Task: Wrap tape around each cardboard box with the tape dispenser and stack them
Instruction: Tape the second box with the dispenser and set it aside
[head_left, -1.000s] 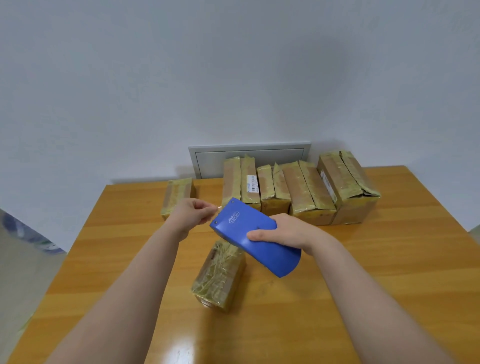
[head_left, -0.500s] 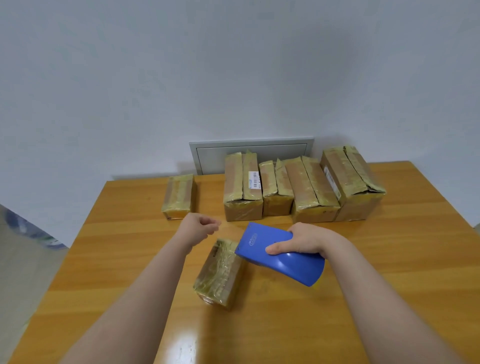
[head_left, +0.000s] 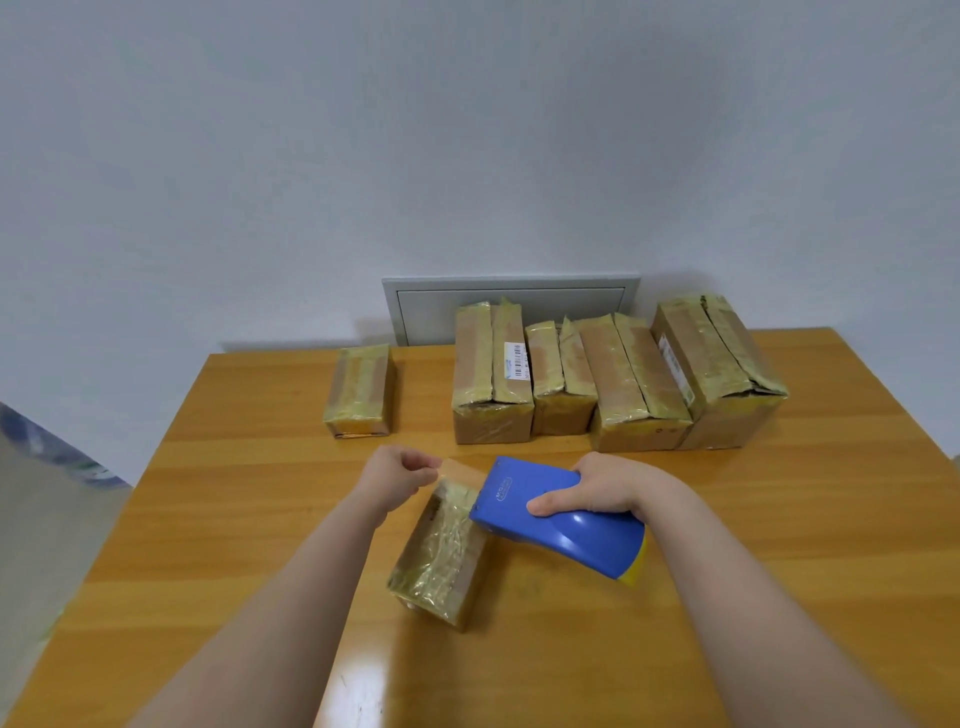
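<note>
Item: small cardboard box (head_left: 441, 551) below both hands; left hand (head_left: 397, 475) pinches tape end (head_left: 460, 470), right hand (head_left: 608, 486) grips blue tape dispenser (head_left: 561, 517); advised: hold strip taut, lay flat

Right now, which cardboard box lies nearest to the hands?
The front box, beside the blue tape dispenser; the other five stand far back.
</note>
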